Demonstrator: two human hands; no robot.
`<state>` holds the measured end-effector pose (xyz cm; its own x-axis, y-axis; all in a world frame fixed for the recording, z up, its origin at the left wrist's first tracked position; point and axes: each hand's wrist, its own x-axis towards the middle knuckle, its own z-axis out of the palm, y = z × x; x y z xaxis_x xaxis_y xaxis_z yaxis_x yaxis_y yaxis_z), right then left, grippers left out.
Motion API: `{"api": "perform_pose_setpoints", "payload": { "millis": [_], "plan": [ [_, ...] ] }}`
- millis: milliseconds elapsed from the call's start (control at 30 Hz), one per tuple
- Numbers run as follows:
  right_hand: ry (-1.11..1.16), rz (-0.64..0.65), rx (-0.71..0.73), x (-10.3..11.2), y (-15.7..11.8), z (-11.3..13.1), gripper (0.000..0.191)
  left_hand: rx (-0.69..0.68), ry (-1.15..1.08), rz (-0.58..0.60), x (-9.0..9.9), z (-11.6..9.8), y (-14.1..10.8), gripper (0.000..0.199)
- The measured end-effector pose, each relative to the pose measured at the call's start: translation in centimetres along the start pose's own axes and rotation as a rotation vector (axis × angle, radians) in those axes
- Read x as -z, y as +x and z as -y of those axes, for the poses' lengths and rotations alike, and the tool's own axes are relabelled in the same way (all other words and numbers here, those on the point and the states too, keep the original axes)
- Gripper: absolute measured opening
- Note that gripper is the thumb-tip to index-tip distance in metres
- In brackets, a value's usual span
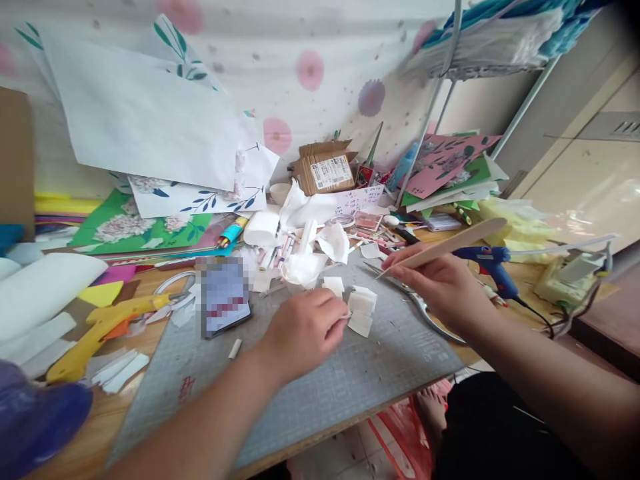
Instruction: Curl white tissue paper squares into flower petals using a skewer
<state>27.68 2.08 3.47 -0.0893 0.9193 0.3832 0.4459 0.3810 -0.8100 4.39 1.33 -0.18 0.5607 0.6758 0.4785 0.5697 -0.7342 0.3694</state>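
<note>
My right hand [431,272] is closed around a flat wooden craft stick [457,241], raised above the mat with its thin end pointing down and left. Below and to the left, my left hand [306,331] has its fingers pinched together. A tiny pale tip shows at those fingertips, too small to name. Beside them, several small white paper pieces [362,308] lie on the grey cutting mat [320,413]. A white cup [303,270] with white material in it stands just behind my left hand. Partly under my right wrist lie metal scissors [425,310].
On the left are a phone [225,297], a yellow glue gun [100,327] and paper scraps. A blue glue gun [493,267] with its cord and a power strip [570,280] are at the right. Markers, a cardboard box [327,170] and flower-decorated papers crowd the back.
</note>
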Motion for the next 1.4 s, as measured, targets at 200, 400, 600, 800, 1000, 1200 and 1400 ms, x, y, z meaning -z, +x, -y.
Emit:
{"api": "perform_pose_setpoints", "payload": {
  "millis": [200, 400, 600, 800, 1000, 1200, 1400],
  "plan": [
    [0.055, 0.202, -0.039, 0.8, -1.3, -1.8, 0.014, 0.141, 0.103, 0.268, -1.7, 0.5, 0.0, 0.020],
    [0.040, 0.447, -0.044, -0.6, -2.2, -3.2, 0.007, 0.202, 0.113, 0.324, -2.1, 1.0, 0.2, 0.010],
    [0.048, 0.542, 0.018, -1.7, -2.9, -3.3, 0.006, 0.186, 0.085, 0.316, -2.1, 1.2, 0.1, 0.014],
    [-0.004, 0.567, 0.033, -2.3, -2.5, -3.8, 0.008, 0.170, 0.041, 0.232, -1.6, 0.9, 0.0, 0.011],
    [0.057, 0.499, -0.073, -2.2, -2.4, -3.2, 0.011, 0.305, -0.168, 0.194, -1.5, -0.1, 0.0, 0.012],
    [0.559, 0.416, -0.355, -1.9, -2.2, -1.6, 0.014, 0.442, -0.393, 0.200, -1.1, -1.3, 0.1, 0.028],
    [0.730, 0.382, -0.310, -2.0, -2.4, -1.3, 0.011, 0.523, -0.763, 0.204, -0.4, -1.8, 0.6, 0.013]
  ]
}}
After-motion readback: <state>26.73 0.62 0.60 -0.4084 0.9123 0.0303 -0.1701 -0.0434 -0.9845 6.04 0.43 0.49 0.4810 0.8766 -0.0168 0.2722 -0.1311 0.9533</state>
